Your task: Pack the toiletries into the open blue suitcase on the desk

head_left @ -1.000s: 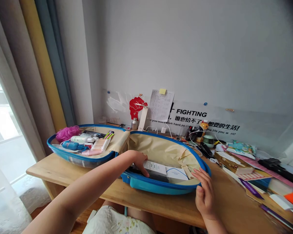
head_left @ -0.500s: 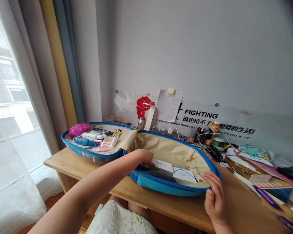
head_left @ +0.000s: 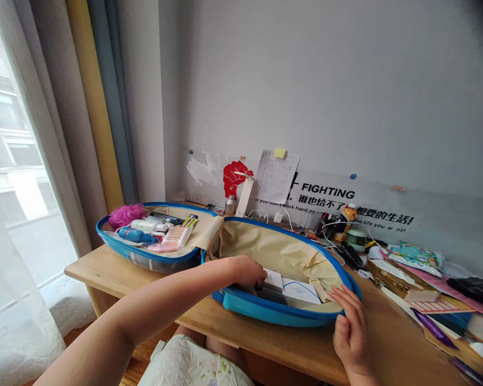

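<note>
A blue suitcase point(head_left: 271, 316) lies unfolded on the wooden table, its beige-lined right half nearest to me. My left hand point(head_left: 247, 272) reaches down into that half with its fingers curled; the tips are hidden and I cannot make out what they hold. Close to its fingers are a white box with blue lines point(head_left: 301, 291), another white printed box point(head_left: 272, 279) and a dark item point(head_left: 270, 296). At the right end, my right hand point(head_left: 351, 321) holds the suitcase rim, fingers over the edge and thumb outside.
The suitcase's left half holds a purple bath puff point(head_left: 126, 215), a blue bottle point(head_left: 131, 234), a white tube point(head_left: 144, 225) and a pack of cotton swabs point(head_left: 177, 236). Bottles, cables, papers and a purple item point(head_left: 433, 328) crowd the right of the table point(head_left: 390, 348). Curtains hang left.
My left hand has moved slightly right inside the suitcase, covering more of the printed white box. My right hand stays on the rim. The whole view has shifted slightly.
</note>
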`<state>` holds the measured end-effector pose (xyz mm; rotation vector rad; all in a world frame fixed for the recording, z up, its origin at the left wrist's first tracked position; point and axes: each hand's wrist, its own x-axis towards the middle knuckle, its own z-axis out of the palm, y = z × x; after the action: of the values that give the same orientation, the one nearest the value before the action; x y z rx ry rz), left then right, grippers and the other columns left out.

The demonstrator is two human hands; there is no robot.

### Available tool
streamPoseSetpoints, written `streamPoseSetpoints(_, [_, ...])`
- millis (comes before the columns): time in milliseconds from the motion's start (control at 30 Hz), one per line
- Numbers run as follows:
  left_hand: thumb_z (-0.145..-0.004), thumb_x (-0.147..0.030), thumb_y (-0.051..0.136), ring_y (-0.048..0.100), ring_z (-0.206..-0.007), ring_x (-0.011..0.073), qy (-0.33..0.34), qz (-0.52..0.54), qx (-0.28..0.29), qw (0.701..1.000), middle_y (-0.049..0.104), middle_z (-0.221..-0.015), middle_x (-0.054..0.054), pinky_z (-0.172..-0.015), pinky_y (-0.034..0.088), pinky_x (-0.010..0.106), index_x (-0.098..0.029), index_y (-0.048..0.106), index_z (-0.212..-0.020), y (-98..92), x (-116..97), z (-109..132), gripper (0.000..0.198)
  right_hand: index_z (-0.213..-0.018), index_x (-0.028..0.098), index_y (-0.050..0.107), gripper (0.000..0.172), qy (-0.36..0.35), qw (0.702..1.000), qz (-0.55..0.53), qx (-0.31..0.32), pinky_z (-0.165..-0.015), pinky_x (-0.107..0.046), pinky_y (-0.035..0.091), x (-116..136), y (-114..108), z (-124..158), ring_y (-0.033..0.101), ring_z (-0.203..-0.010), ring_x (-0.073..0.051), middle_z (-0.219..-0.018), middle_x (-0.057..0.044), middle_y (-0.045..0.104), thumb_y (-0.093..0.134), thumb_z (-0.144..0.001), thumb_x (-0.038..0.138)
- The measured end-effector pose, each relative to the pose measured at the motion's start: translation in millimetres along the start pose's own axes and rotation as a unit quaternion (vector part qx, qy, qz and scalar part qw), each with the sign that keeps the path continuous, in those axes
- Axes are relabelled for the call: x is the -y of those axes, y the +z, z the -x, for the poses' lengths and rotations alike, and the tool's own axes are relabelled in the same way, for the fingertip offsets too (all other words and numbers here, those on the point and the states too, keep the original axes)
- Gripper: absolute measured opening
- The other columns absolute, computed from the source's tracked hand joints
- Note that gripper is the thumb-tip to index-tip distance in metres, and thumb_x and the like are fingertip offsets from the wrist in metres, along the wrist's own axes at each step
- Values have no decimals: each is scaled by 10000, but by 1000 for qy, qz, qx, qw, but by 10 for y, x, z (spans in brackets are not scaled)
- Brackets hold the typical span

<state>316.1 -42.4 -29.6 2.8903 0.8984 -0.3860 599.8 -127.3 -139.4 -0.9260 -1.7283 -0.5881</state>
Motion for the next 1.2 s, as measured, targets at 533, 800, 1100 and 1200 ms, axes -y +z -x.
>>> streamPoseSetpoints(533, [-803,-495,689,678,-930,201,14,124,-126,984,704,-1133,21,-811,511,290,-265,640,-1124,-102,114,125,398,-1177,195,602,381,-6,1000,-1,-8,-961,-533,464,-9,9,-17,570,-1192,-311,-1107,-134,653,318,-1002,380])
streamPoseSetpoints(800, [-967,-302,394,632,-999,174,-204,159,-402,878,644,-1181,57,-888,490,262,-212,611,-1160,-216,1005,694,304,-1146,195,612,374,-10,1000,-1,-10,-965,-529,465,-42,13,-11,576,-1188,-313,-1104,-132,658,330,-1000,394])
streamPoseSetpoints(1100, [-712,-137,559,562,-1190,317,-495,65,-169,850,598,-1294,151,-977,426,362,-170,602,-1198,231,2079,1924,490,-1159,197,601,356,-9,1000,-13,-11,-972,-520,457,-25,16,-11,559,-1213,-309,-1115,-128,653,332,-1001,369])
streamPoseSetpoints(1200, [-666,-139,607,600,-1103,275,-501,75,-142,850,637,-1207,107,-930,440,301,-178,613,-1156,349,2152,2066,492,-1168,198,596,360,-9,1000,-9,-9,-969,-525,456,-23,17,-13,555,-1216,-311,-1112,-130,652,326,-1001,369])
